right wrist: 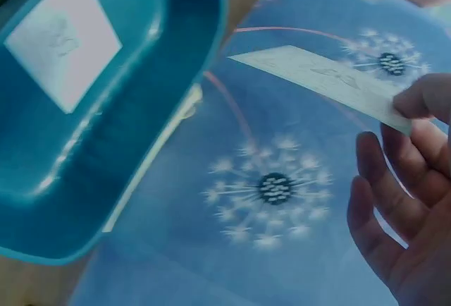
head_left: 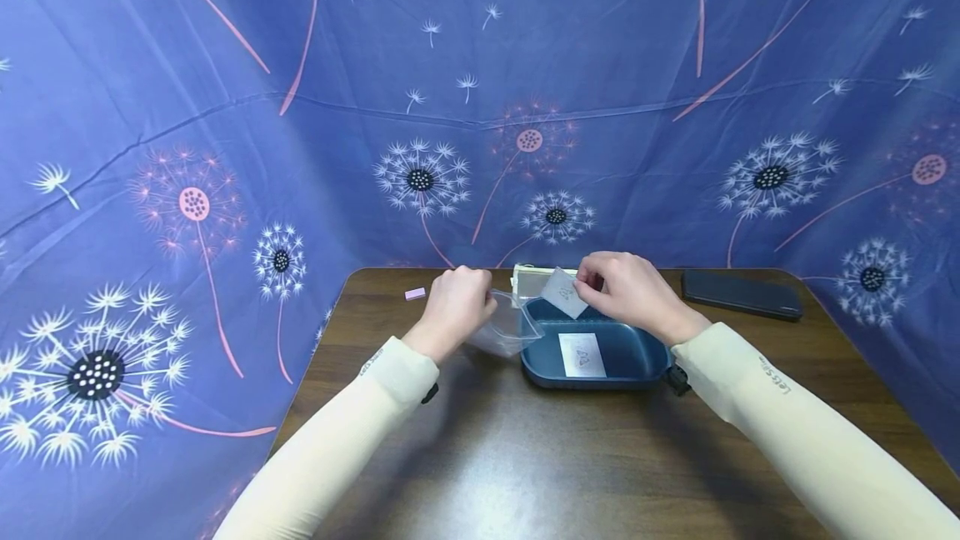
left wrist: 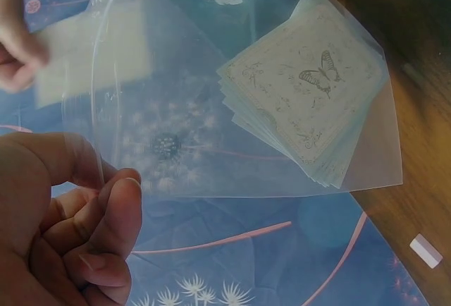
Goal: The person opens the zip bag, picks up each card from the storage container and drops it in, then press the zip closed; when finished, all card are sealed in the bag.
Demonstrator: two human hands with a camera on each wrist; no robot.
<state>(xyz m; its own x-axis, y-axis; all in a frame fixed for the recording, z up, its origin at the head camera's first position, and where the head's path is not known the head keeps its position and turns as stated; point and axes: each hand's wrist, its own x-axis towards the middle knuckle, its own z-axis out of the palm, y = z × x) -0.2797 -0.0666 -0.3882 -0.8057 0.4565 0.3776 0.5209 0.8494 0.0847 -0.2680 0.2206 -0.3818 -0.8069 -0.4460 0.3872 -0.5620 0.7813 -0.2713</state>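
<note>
My left hand (head_left: 456,307) pinches the edge of a clear plastic zip bag (head_left: 504,335) near its opening. Inside the bag, the left wrist view shows a fanned stack of square paper cards (left wrist: 303,91) with a butterfly print on top. A single printed card (head_left: 564,293) is held by one corner between the thumb and fingers of my right hand (head_left: 633,294), above the far edge of a dark teal tray (head_left: 633,352). Another card (head_left: 582,355) of the same kind lies flat on the tray's floor, left of its middle.
Behind the tray stands a clear pouch with a pale yellow edge (head_left: 531,283), partly hidden by the raised card. A small pink block (head_left: 415,294) lies at the back left of the wooden table (head_left: 480,457). At the back right sits a flat black case (head_left: 741,294). A blue dandelion-print cloth (head_left: 480,48) hangs behind.
</note>
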